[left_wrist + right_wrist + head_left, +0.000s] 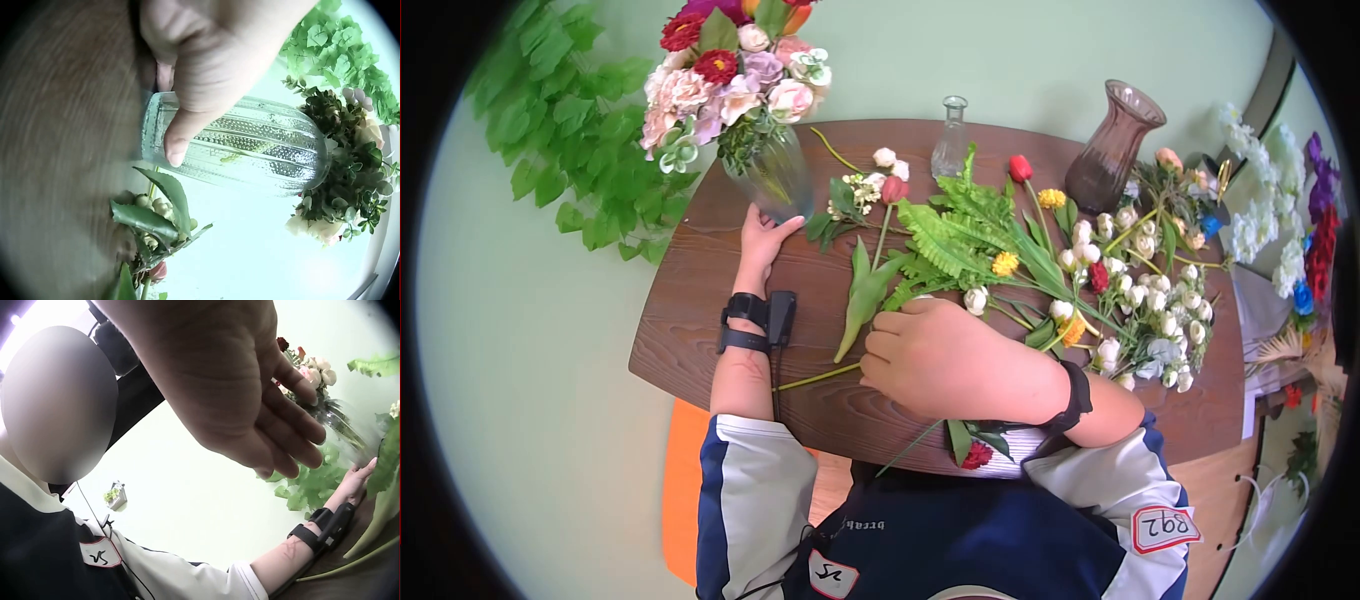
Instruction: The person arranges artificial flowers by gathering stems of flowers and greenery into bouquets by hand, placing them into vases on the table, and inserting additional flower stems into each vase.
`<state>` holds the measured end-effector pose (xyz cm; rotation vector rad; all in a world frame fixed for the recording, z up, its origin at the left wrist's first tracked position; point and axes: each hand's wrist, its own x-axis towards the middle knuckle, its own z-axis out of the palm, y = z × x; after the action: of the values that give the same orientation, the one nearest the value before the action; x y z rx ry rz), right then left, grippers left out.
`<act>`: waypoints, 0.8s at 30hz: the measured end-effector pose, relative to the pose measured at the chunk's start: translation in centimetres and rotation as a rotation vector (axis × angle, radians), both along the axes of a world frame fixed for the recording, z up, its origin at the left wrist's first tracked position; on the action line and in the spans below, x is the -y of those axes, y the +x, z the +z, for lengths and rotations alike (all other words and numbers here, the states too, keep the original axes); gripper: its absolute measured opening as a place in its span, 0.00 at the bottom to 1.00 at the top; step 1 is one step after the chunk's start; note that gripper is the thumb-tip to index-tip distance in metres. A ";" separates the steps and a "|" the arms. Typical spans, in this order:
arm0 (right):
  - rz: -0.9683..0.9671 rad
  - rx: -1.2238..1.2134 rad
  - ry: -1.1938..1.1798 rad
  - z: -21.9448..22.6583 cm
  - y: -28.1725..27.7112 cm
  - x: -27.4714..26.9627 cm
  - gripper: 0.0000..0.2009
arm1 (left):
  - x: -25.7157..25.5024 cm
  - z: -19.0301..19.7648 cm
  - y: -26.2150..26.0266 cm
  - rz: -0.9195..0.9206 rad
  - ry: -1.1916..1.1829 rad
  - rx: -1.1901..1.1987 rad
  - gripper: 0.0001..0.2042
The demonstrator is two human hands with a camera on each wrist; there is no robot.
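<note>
My left hand (pixel 762 245) grips a clear ribbed glass vase (pixel 775 175) low near its base, at the far left of the table. In the left wrist view the thumb presses on the near side of the glass, and most of the fingers are hidden behind. The vase holds a full bouquet (pixel 740 85) of pink, lilac and red flowers. Over the front middle of the table hangs my right hand (pixel 940 355), its fingers loosely bent with nothing in them. Close beside it lie a tulip (pixel 865 290) with long leaves and a green fern (pixel 950 235).
Several white, yellow and red flowers (pixel 1140 290) cover the right part of the wooden table (pixel 700 310). A small clear bottle (pixel 950 145) and a brownish glass vase (pixel 1110 150) stand along the back. Green leaves (pixel 570 130) hang on the wall at left.
</note>
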<state>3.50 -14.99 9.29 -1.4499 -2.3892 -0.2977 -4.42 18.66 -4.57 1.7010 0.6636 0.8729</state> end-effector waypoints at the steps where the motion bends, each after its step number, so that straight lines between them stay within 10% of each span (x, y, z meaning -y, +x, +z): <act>1: 0.003 0.009 0.033 0.0 -0.2 0.2 0.04 | 0.1 0.2 0.1 -0.010 -0.005 0.015 0.30; 24: -0.022 0.143 -0.134 -1.6 -0.3 0.0 0.04 | -1.8 -0.2 0.8 -0.061 0.109 -0.054 0.25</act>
<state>3.24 -15.01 7.67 -1.5629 -2.5522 -0.2585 -3.58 20.50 -4.80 1.8388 0.6066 0.8359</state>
